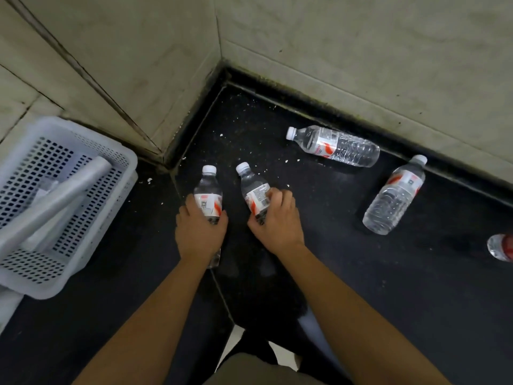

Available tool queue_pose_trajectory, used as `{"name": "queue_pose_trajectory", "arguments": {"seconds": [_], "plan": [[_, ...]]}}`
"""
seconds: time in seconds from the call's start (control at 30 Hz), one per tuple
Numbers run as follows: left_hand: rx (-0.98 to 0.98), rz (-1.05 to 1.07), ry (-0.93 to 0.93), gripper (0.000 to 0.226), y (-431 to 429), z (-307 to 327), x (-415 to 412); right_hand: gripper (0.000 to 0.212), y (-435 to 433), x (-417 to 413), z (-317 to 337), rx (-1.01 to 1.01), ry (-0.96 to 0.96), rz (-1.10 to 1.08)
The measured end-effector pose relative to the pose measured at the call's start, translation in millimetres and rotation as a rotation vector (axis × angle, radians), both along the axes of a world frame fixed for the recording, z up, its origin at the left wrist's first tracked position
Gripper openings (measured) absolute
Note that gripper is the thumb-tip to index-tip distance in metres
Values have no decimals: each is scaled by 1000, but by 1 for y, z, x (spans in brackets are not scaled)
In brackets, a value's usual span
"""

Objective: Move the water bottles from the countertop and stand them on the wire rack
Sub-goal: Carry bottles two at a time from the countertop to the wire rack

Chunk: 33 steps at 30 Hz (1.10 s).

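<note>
Bottles (208,197) in both hands (198,232), caps away from wrists

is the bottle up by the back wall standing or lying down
Lying down. The bottle by the wall rests on its side on the dark countertop, white cap pointing left, its whole length showing.

left hand (200,227) — fingers curled, gripping | right hand (277,218) — likewise, apparently
</note>
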<state>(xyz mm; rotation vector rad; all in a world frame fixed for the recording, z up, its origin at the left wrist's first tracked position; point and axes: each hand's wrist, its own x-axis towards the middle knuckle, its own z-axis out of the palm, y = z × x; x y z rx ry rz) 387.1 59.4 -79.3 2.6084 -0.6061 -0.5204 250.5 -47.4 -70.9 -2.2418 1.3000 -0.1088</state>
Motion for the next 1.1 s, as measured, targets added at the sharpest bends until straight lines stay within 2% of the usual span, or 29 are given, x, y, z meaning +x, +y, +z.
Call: {"name": "queue_pose_trajectory", "arguments": {"seconds": [0.17, 0.27, 0.4, 0.5, 0.57, 0.67, 0.77, 0.87, 0.93, 1.1], "plan": [[37, 2, -53, 89, 0, -9, -3, 95, -18, -3, -10, 49, 62, -17], [43, -1, 0, 92, 0, -5, -2, 93, -21, 3, -4, 118, 116, -7], [-72, 18, 60, 86, 6, 10, -6, 79, -40, -13, 14, 363, 34, -76], [-191, 43, 56, 82, 23, 26, -21, 75, -42, -55, 25, 507, -125, -226], [-254, 63, 107, 81, 30, 36, -32, 71, -33, -86, 31, 618, -315, -410], [-330, -20, 198, 70, 25, 46, -47, 57, -17, -128, 37, 770, -646, -720], [-376, -64, 261, 60, 10, 50, -69, 53, -3, -163, 45, 823, -858, -897], [-454, -68, 386, 60, -9, 51, -100, 69, 16, -197, 54, 770, -927, -977], [-485, -123, 462, 60, -26, 54, -124, 83, 30, -222, 63, 634, -876, -1012], [-508, -362, 565, 67, -56, 81, -198, 73, 69, -298, 90, 261, -773, -1086]]}}
